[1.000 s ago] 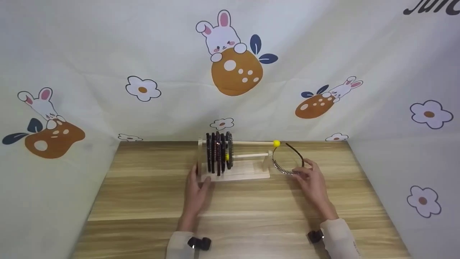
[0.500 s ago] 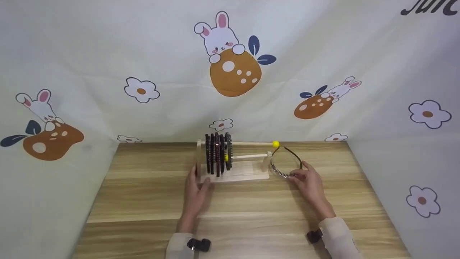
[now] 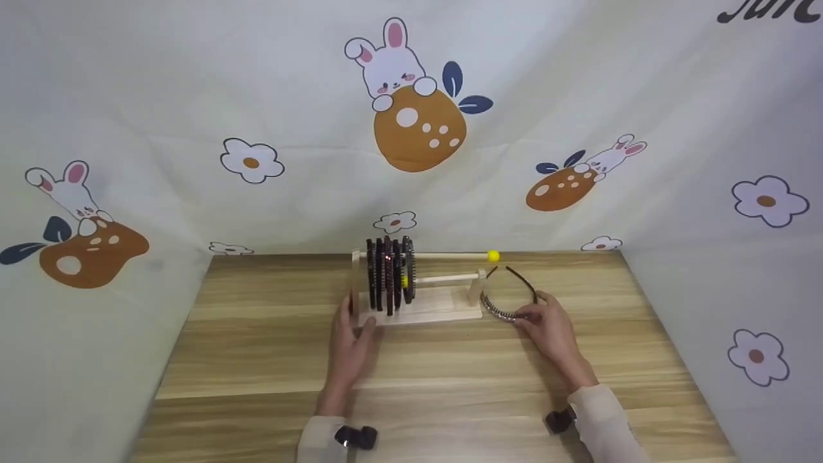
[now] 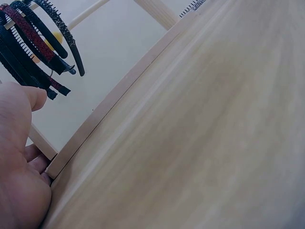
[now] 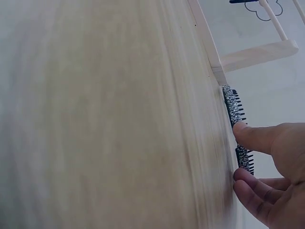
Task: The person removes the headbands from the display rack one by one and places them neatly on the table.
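My left hand (image 3: pixel 349 343) grips the left end of a wooden headband stand (image 3: pixel 443 308), fingers behind its upright and thumb in front. On the stand's bars, several dark headbands (image 3: pixel 389 276) hang bunched at the left, one of them dark red (image 4: pixel 29 29). With thumb and fingers my right hand (image 3: pixel 550 326) pinches a black toothed headband (image 3: pixel 498 313) with a glittery band, just right of the stand. In the right wrist view this glittery headband (image 5: pixel 233 107) is low by the table surface, close to the stand's corner; whether it touches the table I cannot tell.
Two pale bars run to the right on the stand, the rear one ending in a yellow ball (image 3: pixel 493 256). A shorter post (image 3: pixel 476 289) carries the front bar's right end. Behind the wood-grain table (image 3: pixel 424 399) hangs a printed cloth (image 3: pixel 308 193).
My right hand has moved a little left and down with the glittery headband, bringing it closer to the stand's right end. The left hand has stayed on the stand.
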Motion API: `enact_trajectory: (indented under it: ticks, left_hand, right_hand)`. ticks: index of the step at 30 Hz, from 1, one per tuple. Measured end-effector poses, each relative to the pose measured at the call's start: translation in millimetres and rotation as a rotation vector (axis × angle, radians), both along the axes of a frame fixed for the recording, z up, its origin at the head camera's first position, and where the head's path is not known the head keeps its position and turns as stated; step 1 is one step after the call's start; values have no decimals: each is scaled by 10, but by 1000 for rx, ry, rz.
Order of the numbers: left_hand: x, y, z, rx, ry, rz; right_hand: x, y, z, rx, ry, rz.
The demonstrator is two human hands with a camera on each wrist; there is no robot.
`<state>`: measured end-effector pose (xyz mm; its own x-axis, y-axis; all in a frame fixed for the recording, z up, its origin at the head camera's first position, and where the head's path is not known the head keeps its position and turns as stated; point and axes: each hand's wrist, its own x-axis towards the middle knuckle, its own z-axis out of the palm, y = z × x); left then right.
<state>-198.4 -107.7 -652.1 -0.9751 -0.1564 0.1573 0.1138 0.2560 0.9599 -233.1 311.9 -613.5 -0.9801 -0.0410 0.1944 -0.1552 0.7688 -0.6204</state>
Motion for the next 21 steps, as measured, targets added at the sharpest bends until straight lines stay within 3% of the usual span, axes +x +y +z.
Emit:
enact_trajectory:
  ticks: [21]
  left_hand:
    - [3,2,7,-19,12,7]
  right_hand:
    - [7,-17,-29,42,-4,1]
